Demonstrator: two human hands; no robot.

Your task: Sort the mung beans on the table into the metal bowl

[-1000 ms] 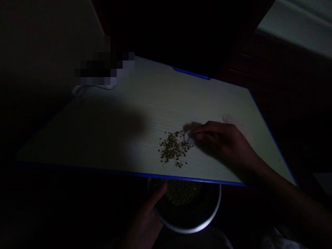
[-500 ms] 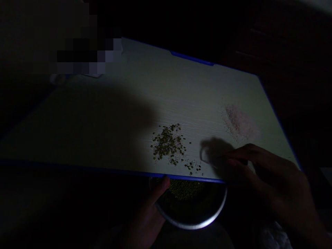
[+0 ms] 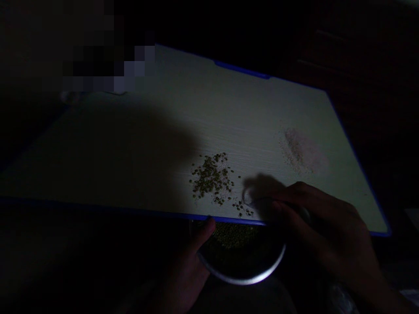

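Note:
In dim light, a pale board with a blue edge (image 3: 229, 104) slopes across the view. My left hand (image 3: 191, 266) grips its near edge, thumb on top, fingers hidden below. A small heap of green mung beans mixed with white grains (image 3: 211, 179) lies near that edge. My right hand (image 3: 324, 226) is closed in a pinch low over the board, just right of the loose beans. A thin curved outline shows past its fingertips; I cannot tell whether it is a held thing or shadow. Under the edge sits a metal bowl (image 3: 244, 280) with mung beans inside.
A pile of whitish grains, like rice, (image 3: 304, 150) lies on the board's right part. Another person, partly blurred out, is at the far left, with a hand (image 3: 70, 97) at the board's edge. A dark shadow covers the board's left part.
My right hand has moved left along the near edge, closer to the loose beans. My left hand keeps its hold on the board. The bean heap looks much the same.

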